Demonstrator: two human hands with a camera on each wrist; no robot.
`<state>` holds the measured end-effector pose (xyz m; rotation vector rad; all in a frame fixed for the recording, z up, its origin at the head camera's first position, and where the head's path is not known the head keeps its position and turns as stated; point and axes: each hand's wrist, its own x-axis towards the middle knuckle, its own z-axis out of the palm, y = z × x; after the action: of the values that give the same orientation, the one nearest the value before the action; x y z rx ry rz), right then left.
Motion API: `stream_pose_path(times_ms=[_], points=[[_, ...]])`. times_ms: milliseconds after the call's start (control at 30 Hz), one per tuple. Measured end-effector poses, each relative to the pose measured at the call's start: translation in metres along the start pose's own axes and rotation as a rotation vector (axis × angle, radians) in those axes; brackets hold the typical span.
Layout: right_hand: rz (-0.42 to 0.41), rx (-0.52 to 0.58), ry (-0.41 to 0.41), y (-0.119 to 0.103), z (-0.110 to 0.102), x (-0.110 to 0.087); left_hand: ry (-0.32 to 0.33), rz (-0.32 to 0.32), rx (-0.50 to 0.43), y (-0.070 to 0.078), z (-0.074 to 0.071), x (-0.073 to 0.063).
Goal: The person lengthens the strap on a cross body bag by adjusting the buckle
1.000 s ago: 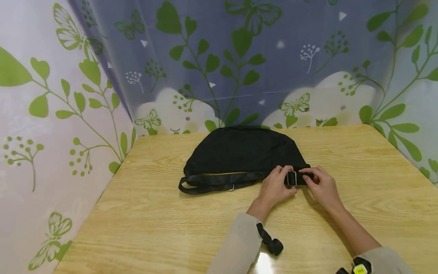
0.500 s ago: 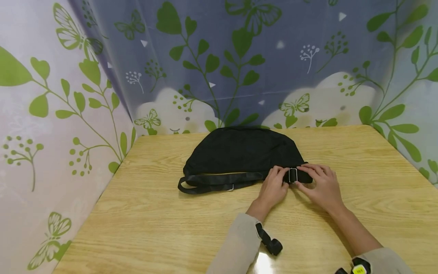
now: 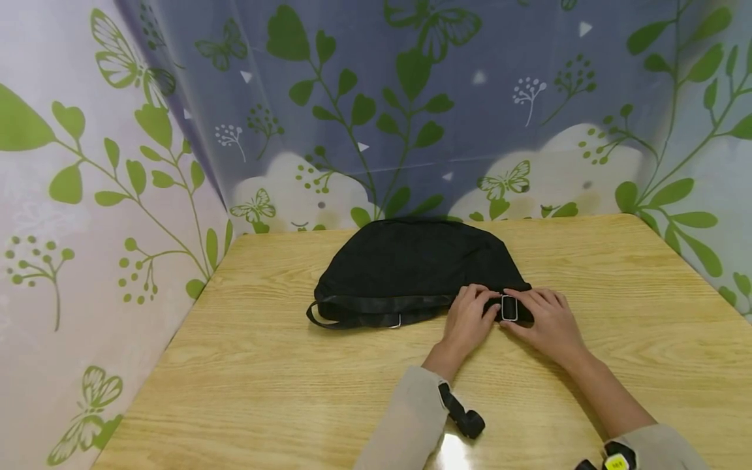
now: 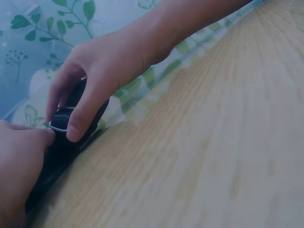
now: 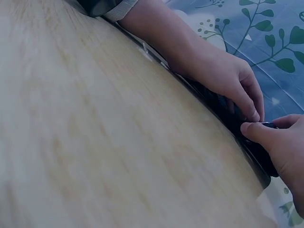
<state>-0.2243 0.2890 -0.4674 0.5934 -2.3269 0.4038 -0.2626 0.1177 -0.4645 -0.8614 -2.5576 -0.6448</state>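
A black fabric bag (image 3: 417, 258) lies flat on the wooden table, its black strap (image 3: 376, 305) folded along the near edge. Near the bag's right corner, a metal strap slider (image 3: 509, 308) sits on the webbing. My right hand (image 3: 549, 323) pinches this slider between thumb and fingers, at its top and bottom edges. Just left of it, my left hand (image 3: 469, 320) pinches the strap. In the left wrist view the slider (image 4: 58, 129) shows between the right hand's thumb and fingers. The right wrist view has both thumbs close together, the slider mostly hidden there.
Wood-grain tabletop (image 3: 264, 391) spreads in front of the bag and to both sides. A patterned cloth (image 3: 352, 98) hangs behind and beside the table. Another metal strap fitting (image 3: 397, 321) lies on the folded strap at left.
The slider has shifted slightly right along the strap. My right hand has gone from pinching the strap end to holding the slider; the left hand stays near the strap with its fingers shifted slightly.
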Motion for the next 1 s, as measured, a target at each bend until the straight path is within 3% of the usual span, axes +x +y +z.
stream_pose_path(times_ms=[167,367,533,733,833,1000], points=[[-0.013,0.023,0.067,-0.0013,0.0017,0.0015,0.079,-0.048,0.057,0.0002,-0.0007,0.0008],[-0.003,0.071,0.120,-0.0015,0.0034,0.0018,0.119,-0.112,0.045,0.0002,-0.0004,0.0018],[0.021,0.149,0.094,-0.0050,0.0004,0.0035,0.120,-0.122,-0.108,-0.0008,-0.0009,0.0017],[0.005,0.216,0.067,-0.0079,-0.0017,0.0049,0.098,-0.059,-0.274,-0.0011,-0.0022,0.0023],[0.007,0.228,0.065,-0.0081,-0.0013,0.0047,0.114,-0.053,-0.261,-0.0007,-0.0023,0.0022],[0.061,0.259,0.091,-0.0086,-0.0007,0.0043,0.181,-0.103,-0.150,-0.0007,-0.0010,0.0016]])
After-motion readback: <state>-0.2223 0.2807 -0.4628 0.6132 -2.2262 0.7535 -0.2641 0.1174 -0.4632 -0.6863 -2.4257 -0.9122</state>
